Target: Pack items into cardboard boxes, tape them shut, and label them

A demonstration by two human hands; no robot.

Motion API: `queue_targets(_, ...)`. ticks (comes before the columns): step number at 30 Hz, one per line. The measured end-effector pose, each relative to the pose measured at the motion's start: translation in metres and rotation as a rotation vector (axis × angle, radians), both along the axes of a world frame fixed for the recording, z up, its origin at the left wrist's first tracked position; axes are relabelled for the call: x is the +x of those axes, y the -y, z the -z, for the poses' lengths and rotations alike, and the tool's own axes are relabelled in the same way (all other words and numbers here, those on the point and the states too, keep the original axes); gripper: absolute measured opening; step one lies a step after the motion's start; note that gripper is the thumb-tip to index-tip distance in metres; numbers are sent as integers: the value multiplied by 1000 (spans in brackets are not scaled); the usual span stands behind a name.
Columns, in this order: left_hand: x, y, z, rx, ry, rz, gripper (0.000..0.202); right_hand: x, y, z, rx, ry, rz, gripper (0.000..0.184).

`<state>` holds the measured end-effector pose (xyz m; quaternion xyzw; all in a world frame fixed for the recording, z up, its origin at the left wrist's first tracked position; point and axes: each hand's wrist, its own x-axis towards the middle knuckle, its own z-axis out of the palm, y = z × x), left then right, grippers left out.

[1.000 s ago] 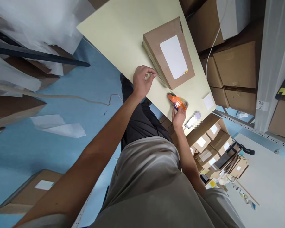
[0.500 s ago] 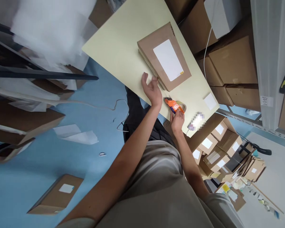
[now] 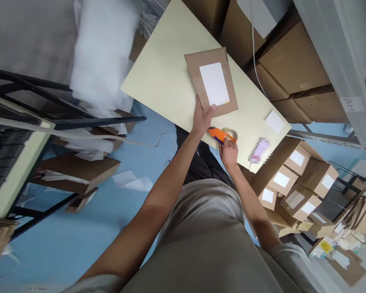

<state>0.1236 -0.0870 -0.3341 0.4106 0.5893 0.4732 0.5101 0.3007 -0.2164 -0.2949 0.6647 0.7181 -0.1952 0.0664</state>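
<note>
A flat cardboard box (image 3: pixel 232 89) with a white label (image 3: pixel 214 84) lies on the pale yellow table (image 3: pixel 158 69), its near edge tilted toward me. My left hand (image 3: pixel 203 117) grips the box's near left corner, thumb on top and fingers down along the side. In my right hand (image 3: pixel 229 152) is an orange tape dispenser (image 3: pixel 218 134), held close to the table's near edge, just below the box. A roll of tape (image 3: pixel 232 132) shows behind its orange body. The fingers of my right hand are partly hidden.
A white card (image 3: pixel 275 121) and a blurred-out device (image 3: pixel 259 150) with a cable lie on the table's right part. An open carton (image 3: pixel 264 175) of labelled boxes stands at right. Shelved cartons (image 3: pixel 295 61) line the back. White sheeting (image 3: pixel 105 53) hangs at left.
My left hand has moved from hovering, fingers curled, beside the box to gripping its near corner. The box has turned and tilted slightly. My right hand still holds the tape dispenser. The view has shifted.
</note>
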Motion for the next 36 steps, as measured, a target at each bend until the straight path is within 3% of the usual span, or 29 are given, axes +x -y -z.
queue_targets(7,-7,1,6,-23,-92,43,108,2,1,-6,-19,-45,-4,39)
queue_targets(14,-7,1,22,-34,-119,38,114,87,3,-36,-120,131,45,37)
queue_targets(18,-9,-1,30,-37,-107,46,115,116,-39,-38,-97,164,21,45)
queue_targets(23,-16,-5,28,-78,-60,68,110,104,-110,-30,-84,194,-23,51)
queue_targets(26,-24,-6,21,-109,-37,124,104,99,-130,-29,-91,230,-75,48)
queue_targets(31,-45,-14,10,-175,-59,231,90,104,-129,-30,-97,252,-214,47)
queue_targets(36,-78,-33,-9,-235,-125,453,82,93,-111,-31,-96,188,-357,40)
